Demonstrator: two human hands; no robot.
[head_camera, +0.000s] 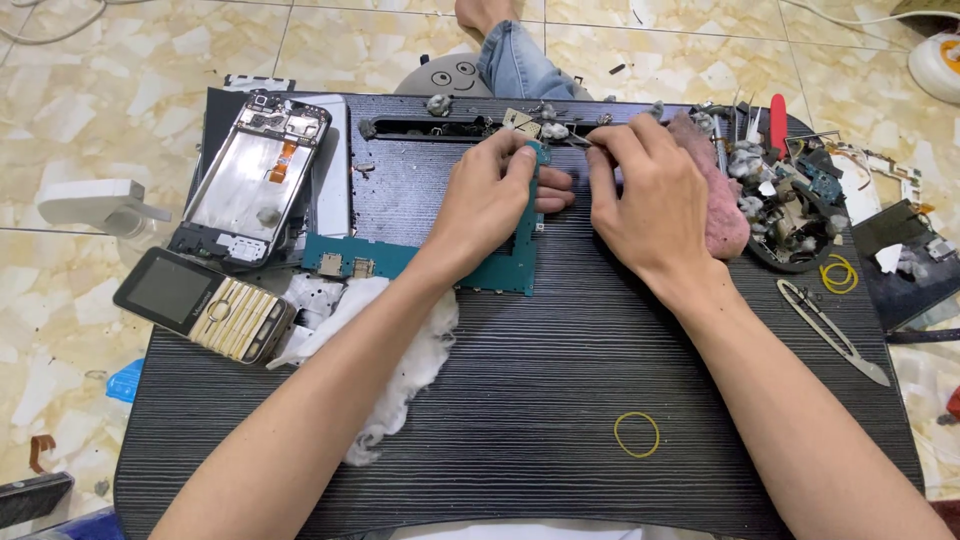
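Far left, half off the dark wood-grain counter (560, 400): keypad phone (205, 305) with gold keys, lying flat. Behind it an opened phone frame (255, 180), screen side down, insides showing. White cotton wad (400, 350) lies just right of the keypad phone, under the left forearm. Teal circuit board (375, 258), L-shaped, flat on the counter; long arm runs left, short arm runs up under the left hand. Left hand (490, 200) rests on the board's upright arm, fingers curled down, thumb and fingers pinching its top edge; grip closed on the board. Right hand (650, 205) just beside, nearly touching the left; its grip is pinched tight around thin tweezers (580, 141), tips pointing left at the board's top end, by a small grey cotton bit (555, 130). Pink cloth lump (725, 215) directly behind the right hand, touching it. Further right, a black tray of parts (790, 205), red-handled tool (778, 125) sticking up. Yellow rubber band (637, 434) lies near the front of the counter, well apart from both hands. Thread snips (830, 330) at the right edge.
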